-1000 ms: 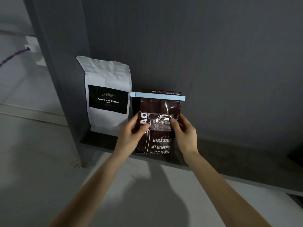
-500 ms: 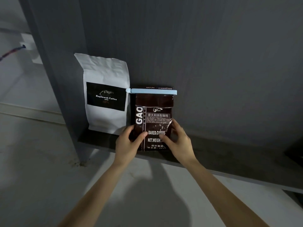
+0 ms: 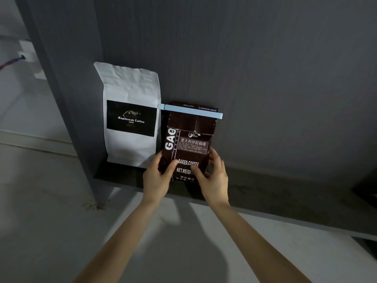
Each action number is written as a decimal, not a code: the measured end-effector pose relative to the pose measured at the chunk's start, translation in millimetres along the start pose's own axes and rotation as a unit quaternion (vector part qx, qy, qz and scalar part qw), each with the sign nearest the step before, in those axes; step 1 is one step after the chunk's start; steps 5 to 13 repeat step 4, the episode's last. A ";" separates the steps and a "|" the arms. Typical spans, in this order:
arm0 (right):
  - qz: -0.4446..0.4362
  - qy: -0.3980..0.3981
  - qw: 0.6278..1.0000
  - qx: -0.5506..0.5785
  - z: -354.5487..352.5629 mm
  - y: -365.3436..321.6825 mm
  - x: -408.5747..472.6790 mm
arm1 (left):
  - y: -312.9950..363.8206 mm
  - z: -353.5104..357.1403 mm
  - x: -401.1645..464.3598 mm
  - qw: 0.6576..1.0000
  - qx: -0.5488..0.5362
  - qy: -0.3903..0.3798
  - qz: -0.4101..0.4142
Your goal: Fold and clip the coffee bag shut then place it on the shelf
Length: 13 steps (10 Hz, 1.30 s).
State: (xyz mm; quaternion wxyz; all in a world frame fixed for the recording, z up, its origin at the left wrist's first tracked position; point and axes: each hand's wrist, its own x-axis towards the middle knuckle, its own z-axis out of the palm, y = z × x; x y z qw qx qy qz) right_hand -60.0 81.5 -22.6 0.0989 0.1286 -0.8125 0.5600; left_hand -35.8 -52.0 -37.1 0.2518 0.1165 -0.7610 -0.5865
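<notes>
A dark brown coffee bag [image 3: 190, 139] stands upright on the dark shelf [image 3: 275, 190], against the grey back panel. Its top is folded over and held by a light blue clip [image 3: 189, 110] that runs across it. My left hand [image 3: 157, 177] grips the bag's lower left side, thumb on the front. My right hand [image 3: 213, 177] grips the lower right side, thumb on the printed label. The bag's bottom edge is hidden behind my hands.
A white coffee bag [image 3: 130, 115] with a black label stands on the shelf just left of the brown bag, nearly touching it. A grey upright panel [image 3: 67, 99] bounds the shelf on the left. A pale floor [image 3: 40, 221] lies below.
The brown bag has gone back and down onto the shelf beside the white bag. Both hands have slid lower on the bag.
</notes>
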 end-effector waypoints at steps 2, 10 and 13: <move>-0.001 -0.029 0.999 -0.022 -4.2 -9.1 -4.6 | 7.1 -4.5 -9.2 1.000 -0.013 -0.013 0.010; 0.014 -0.051 0.997 -0.050 -12.5 -9.9 -14.6 | 9.6 -7.1 -23.2 0.999 0.037 -0.004 0.018; 0.014 -0.051 0.997 -0.050 -12.5 -9.9 -14.6 | 9.6 -7.1 -23.2 0.999 0.037 -0.004 0.018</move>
